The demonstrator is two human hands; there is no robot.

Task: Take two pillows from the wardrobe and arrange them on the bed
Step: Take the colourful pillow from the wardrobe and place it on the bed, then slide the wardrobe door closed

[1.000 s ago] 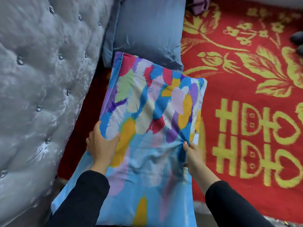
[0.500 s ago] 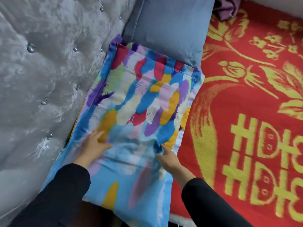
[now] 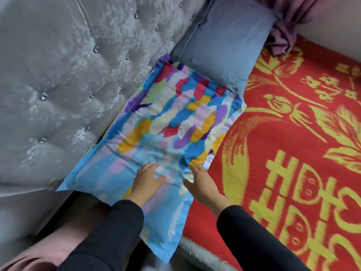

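A multicoloured feather-print pillow (image 3: 166,122) lies flat on the bed against the grey tufted headboard (image 3: 68,85). Its near corner hangs over the bed's edge. Beyond it a plain blue pillow (image 3: 228,47) leans at the headboard. My left hand (image 3: 146,182) rests flat, fingers spread, on the near half of the feather pillow. My right hand (image 3: 203,184) lies open on the pillow's right edge, beside the red blanket. Neither hand grips the fabric.
A red blanket with yellow flowers and characters (image 3: 293,153) covers the bed to the right. Purple curtain cloth (image 3: 289,22) bunches at the far corner. Pink fabric (image 3: 48,249) shows at the lower left below the bed's edge.
The feather pillow went from held up at its sides to lying flat against the headboard. Both hands let go and now press open on it, nearer the middle.
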